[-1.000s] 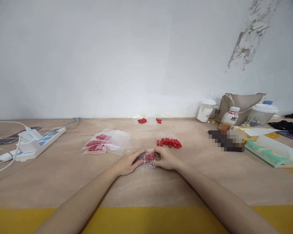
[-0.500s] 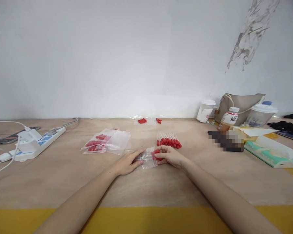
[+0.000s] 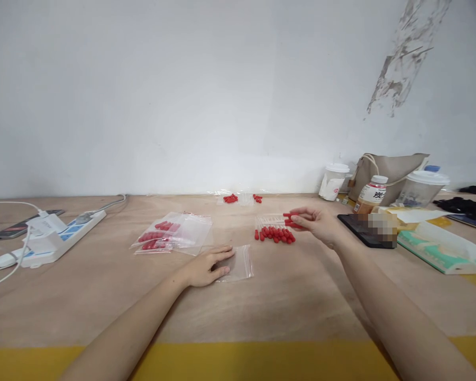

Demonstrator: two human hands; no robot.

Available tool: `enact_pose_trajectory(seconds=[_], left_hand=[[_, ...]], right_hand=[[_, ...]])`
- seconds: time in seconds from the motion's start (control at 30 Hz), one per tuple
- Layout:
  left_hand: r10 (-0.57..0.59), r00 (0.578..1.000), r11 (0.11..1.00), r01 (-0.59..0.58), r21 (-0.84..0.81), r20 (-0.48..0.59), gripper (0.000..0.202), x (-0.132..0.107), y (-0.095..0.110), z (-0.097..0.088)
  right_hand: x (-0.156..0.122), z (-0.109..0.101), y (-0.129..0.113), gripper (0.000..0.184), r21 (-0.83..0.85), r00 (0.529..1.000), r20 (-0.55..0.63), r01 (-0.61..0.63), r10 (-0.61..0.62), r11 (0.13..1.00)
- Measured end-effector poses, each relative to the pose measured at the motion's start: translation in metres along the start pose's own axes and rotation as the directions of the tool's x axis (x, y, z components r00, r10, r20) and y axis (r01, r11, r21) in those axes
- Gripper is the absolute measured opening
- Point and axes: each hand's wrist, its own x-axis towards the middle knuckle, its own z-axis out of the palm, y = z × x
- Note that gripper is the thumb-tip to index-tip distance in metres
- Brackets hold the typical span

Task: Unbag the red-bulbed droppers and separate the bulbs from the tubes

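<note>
Flat on the surface (image 3: 269, 312) lies a clear zip bag (image 3: 241, 263), a little left of a row of red-headed sticks (image 3: 275, 234), with a narrow gap between the two. Its right edge is uncovered, while its left end goes under the left hand (image 3: 210, 265). Toward the near side, a broad stretch of brown runs from the bag to the yellow strip (image 3: 241, 362), leaving room on that side; to the left, a stack of filled zip bags (image 3: 158, 235) sits near the left hand and limits the space there. That left hand rests palm down, its fingers spread loosely and thumb apart, pressing on the plastic rather than gripping it. The right hand (image 3: 317, 225) is well apart from it, fingertips and thumb pinched on the red ends of a few held sticks (image 3: 288, 221), pale shafts pointing left above the row; whether they touch it, I cannot tell. Beyond, two small red clusters (image 3: 230, 198) lie by the wall (image 3: 182, 95). A black phone (image 3: 351, 227) bounds the right hand's outer side, with a green tissue pack (image 3: 432, 250) past it, and a power strip (image 3: 77, 233) stands far left.
</note>
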Motion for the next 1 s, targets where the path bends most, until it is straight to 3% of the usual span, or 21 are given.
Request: enact_pose_trajectory(seconds=[0.1,0.13,0.2,0.27,0.33,0.43,0.6,0.87,1.0], left_hand=[[-0.016,0.999,0.999,0.015,0.04,0.031,0.043,0.001,0.009,0.001],[-0.024,0.999,0.998,0.021,0.058,0.04,0.041,0.001,0.013,0.002],[-0.051,0.997,0.994,0.044,0.097,0.066,0.04,0.002,0.022,0.005],[-0.09,0.992,0.988,0.077,0.131,0.092,0.041,0.002,0.03,0.007],[-0.119,0.987,0.983,0.102,0.153,0.106,0.045,0.001,0.035,0.007],[-0.137,0.985,0.979,0.119,0.166,0.104,0.047,0.001,0.036,0.008],[-0.136,0.986,0.978,0.118,0.173,0.098,0.048,0.001,0.033,0.008],[-0.119,0.989,0.982,0.104,0.16,0.088,0.048,0.001,0.032,0.008],[-0.106,0.992,0.985,0.095,0.147,0.069,0.047,0.001,0.03,0.01]], right_hand=[[0.01,0.014,0.002,0.022,-0.231,0.946,-0.085,0.286,-0.313,0.93],[0.013,0.023,0.005,0.02,-0.374,0.911,-0.058,0.359,-0.408,0.855],[0.02,0.042,0.013,0.022,-0.646,0.843,0.106,0.461,-0.527,0.608],[0.024,0.061,0.023,0.029,-0.781,0.785,0.336,0.541,-0.521,0.31],[0.026,0.076,0.034,0.033,-0.824,0.757,0.476,0.562,-0.448,0.074],[0.027,0.088,0.05,0.034,-0.822,0.746,0.559,0.557,-0.361,-0.12],[0.023,0.094,0.06,0.031,-0.82,0.765,0.573,0.543,-0.294,-0.182],[0.02,0.111,0.052,0.02,-0.89,0.83,0.452,0.442,-0.327,-0.11],[0.017,0.115,0.054,0.025,-0.919,0.846,0.37,0.393,-0.385,-0.02]])
